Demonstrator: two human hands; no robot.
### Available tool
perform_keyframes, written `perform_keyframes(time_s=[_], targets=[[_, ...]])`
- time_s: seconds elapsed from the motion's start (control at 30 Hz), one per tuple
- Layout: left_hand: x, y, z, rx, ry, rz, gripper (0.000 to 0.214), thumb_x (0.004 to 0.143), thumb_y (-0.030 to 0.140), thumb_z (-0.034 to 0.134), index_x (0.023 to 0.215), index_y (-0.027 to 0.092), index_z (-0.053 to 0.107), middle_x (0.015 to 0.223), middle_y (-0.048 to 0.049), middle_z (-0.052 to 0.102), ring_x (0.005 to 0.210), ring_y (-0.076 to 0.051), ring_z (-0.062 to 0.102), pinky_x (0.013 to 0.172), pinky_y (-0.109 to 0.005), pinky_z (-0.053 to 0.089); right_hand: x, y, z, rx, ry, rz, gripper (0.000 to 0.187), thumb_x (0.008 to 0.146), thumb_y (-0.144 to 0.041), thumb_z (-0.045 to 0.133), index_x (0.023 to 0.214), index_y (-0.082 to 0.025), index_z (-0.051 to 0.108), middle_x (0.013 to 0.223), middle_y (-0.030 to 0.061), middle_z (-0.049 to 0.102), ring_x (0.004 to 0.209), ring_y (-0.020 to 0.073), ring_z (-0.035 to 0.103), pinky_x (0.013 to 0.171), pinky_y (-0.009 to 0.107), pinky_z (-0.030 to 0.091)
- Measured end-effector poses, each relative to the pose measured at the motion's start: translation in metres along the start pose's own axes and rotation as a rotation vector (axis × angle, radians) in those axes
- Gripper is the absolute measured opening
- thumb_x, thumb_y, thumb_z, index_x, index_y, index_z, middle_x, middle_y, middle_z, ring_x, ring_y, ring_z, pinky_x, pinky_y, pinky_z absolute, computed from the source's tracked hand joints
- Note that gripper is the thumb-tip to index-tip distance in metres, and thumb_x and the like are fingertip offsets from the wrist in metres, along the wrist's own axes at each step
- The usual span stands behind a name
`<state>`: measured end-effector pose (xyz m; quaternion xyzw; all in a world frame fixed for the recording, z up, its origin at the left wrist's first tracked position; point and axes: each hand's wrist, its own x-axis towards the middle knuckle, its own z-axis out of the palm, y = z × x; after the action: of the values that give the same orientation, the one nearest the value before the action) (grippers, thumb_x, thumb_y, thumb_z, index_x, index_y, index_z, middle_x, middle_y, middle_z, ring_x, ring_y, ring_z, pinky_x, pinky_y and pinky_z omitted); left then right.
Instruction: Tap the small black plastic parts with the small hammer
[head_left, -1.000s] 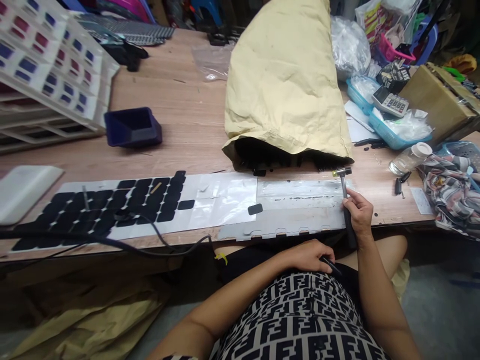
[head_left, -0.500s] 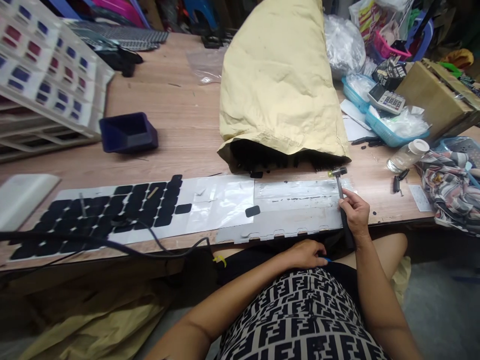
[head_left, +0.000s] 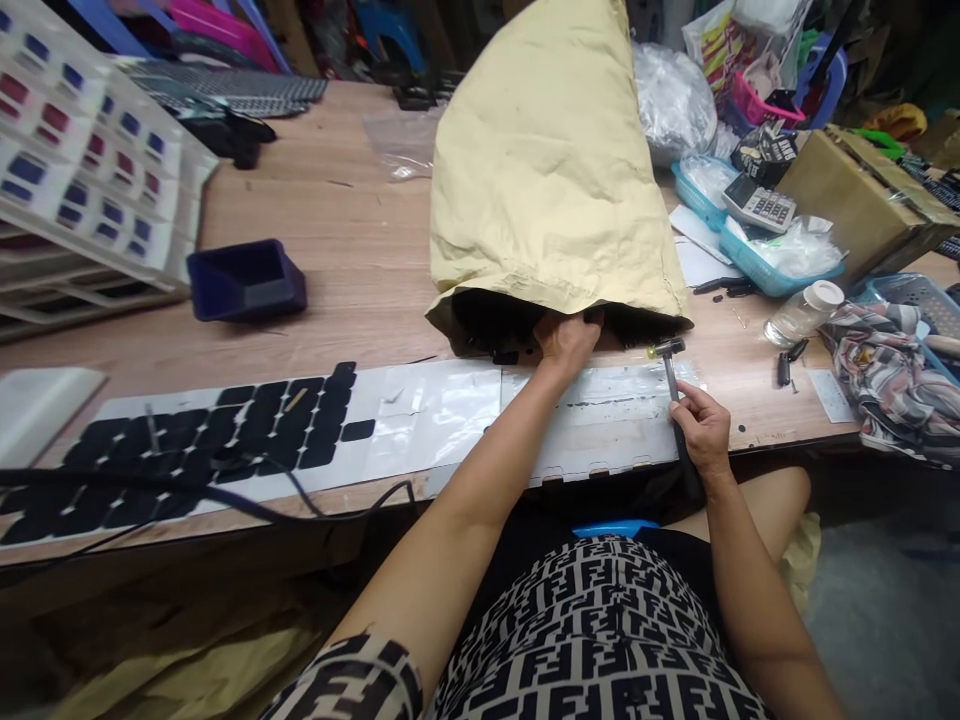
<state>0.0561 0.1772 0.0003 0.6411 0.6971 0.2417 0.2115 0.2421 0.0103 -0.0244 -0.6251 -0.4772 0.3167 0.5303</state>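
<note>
My left hand [head_left: 570,342] reaches into the mouth of a large tan paper sack [head_left: 551,170]; its fingertips are hidden in the dark contents at the opening. In my right hand [head_left: 701,420] is a small hammer [head_left: 670,370], its head pointing away from me above the table edge. Under my left forearm lies a sheet of clear plastic over a pale board [head_left: 622,425]. Left of it, a white sheet [head_left: 427,410] carries rows of black rounded rectangular pieces [head_left: 262,420], with one piece [head_left: 358,430] a little apart at the right end.
A dark blue bin [head_left: 247,285] and a white crate [head_left: 97,170] stand at the left. Black cables [head_left: 255,505] cross the near left edge. To the right are blue baskets [head_left: 780,270], a calculator [head_left: 759,203], a jar [head_left: 804,312], a cardboard box [head_left: 862,200] and cloth [head_left: 874,370].
My left hand has moved from my lap up and forward into the sack's mouth. My right hand keeps holding the hammer in nearly the same place. The view has shifted slightly.
</note>
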Motion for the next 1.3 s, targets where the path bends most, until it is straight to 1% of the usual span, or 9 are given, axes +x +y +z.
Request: perform_keyframes(time_s=[0.1, 0.23, 0.3, 0.4, 0.5, 0.67, 0.83, 1.03, 1.3], targets=[[0.002, 0.000, 0.006, 0.048, 0.051, 0.011, 0.036, 0.091, 0.040, 0.061, 0.117, 0.020, 0.075, 0.126, -0.0155, 0.071, 0.120, -0.038, 0.062, 0.097, -0.045, 0.046, 0.000, -0.001, 0.000, 0.008, 0.008, 0.011, 0.038, 0.077, -0.031, 0.069, 0.111, -0.015, 0.076, 0.062, -0.0052, 0.056, 0.057, 0.0114, 0.050, 0.059, 0.028, 0.042], [-0.017, -0.011, -0.005, 0.035, -0.068, 0.023, 0.028, 0.087, 0.039, 0.064, 0.103, 0.020, 0.078, 0.100, -0.0121, 0.075, 0.099, -0.034, 0.068, 0.082, -0.041, 0.049, -0.001, -0.001, 0.001, 0.016, 0.006, 0.012, 0.040, 0.078, -0.031, 0.069, 0.114, -0.015, 0.075, 0.061, -0.0052, 0.056, 0.057, 0.0116, 0.050, 0.060, 0.028, 0.042], [-0.033, -0.022, -0.013, 0.013, -0.130, 0.139, 0.023, 0.084, 0.037, 0.067, 0.098, 0.021, 0.077, 0.094, -0.0087, 0.073, 0.091, -0.029, 0.067, 0.077, -0.036, 0.048, -0.001, -0.001, 0.001, 0.008, 0.000, 0.004, 0.040, 0.078, -0.031, 0.069, 0.114, -0.015, 0.075, 0.061, -0.0051, 0.056, 0.058, 0.0117, 0.050, 0.060, 0.028, 0.042], [-0.058, -0.040, -0.016, -0.039, -0.252, 0.394, 0.015, 0.081, 0.032, 0.072, 0.090, 0.020, 0.075, 0.092, -0.0053, 0.069, 0.088, -0.023, 0.063, 0.076, -0.033, 0.047, -0.001, 0.000, 0.000, -0.030, -0.001, -0.020, 0.039, 0.079, -0.030, 0.069, 0.114, -0.016, 0.076, 0.063, -0.0047, 0.056, 0.059, 0.0120, 0.050, 0.061, 0.028, 0.043], [-0.073, -0.056, -0.007, -0.133, -0.270, 0.491, 0.014, 0.082, 0.031, 0.074, 0.091, 0.020, 0.075, 0.090, -0.0039, 0.066, 0.089, -0.021, 0.061, 0.078, -0.032, 0.046, -0.001, 0.000, 0.000, -0.090, -0.006, -0.044, 0.038, 0.080, -0.031, 0.068, 0.115, -0.016, 0.075, 0.064, -0.0044, 0.055, 0.060, 0.0121, 0.050, 0.060, 0.028, 0.043], [-0.073, -0.064, 0.008, -0.240, -0.200, 0.471, 0.017, 0.082, 0.031, 0.077, 0.096, 0.021, 0.076, 0.089, -0.0024, 0.064, 0.090, -0.021, 0.060, 0.081, -0.033, 0.046, -0.003, 0.000, 0.000, -0.256, -0.020, -0.136, 0.039, 0.083, -0.030, 0.065, 0.118, -0.017, 0.075, 0.067, -0.0035, 0.053, 0.058, 0.0115, 0.046, 0.059, 0.028, 0.044], [-0.070, -0.063, 0.009, -0.274, -0.209, 0.471, 0.016, 0.080, 0.028, 0.077, 0.094, 0.021, 0.076, 0.088, -0.0017, 0.064, 0.090, -0.020, 0.060, 0.081, -0.033, 0.046, -0.014, -0.012, 0.005, -0.481, -0.017, -0.291, 0.038, 0.085, -0.029, 0.063, 0.120, -0.019, 0.075, 0.073, 0.0011, 0.062, 0.066, 0.0164, 0.056, 0.067, 0.031, 0.053], [-0.071, -0.061, 0.006, -0.311, -0.235, 0.424, 0.015, 0.078, 0.027, 0.079, 0.091, 0.022, 0.076, 0.087, -0.0011, 0.066, 0.091, -0.020, 0.060, 0.082, -0.032, 0.046, -0.029, -0.031, 0.016, -0.535, -0.123, -0.409, 0.037, 0.087, -0.026, 0.061, 0.121, -0.020, 0.074, 0.074, 0.0029, 0.066, 0.068, 0.0189, 0.059, 0.069, 0.033, 0.055], [-0.070, -0.059, 0.008, -0.402, -0.231, 0.351, 0.018, 0.072, 0.019, 0.080, 0.089, 0.020, 0.074, 0.089, -0.0004, 0.065, 0.087, -0.018, 0.061, 0.079, -0.030, 0.047, -0.031, -0.041, 0.024, -0.545, -0.111, -0.458, 0.039, 0.086, -0.025, 0.061, 0.123, -0.022, 0.073, 0.073, 0.0035, 0.069, 0.068, 0.0202, 0.059, 0.069, 0.035, 0.055]])
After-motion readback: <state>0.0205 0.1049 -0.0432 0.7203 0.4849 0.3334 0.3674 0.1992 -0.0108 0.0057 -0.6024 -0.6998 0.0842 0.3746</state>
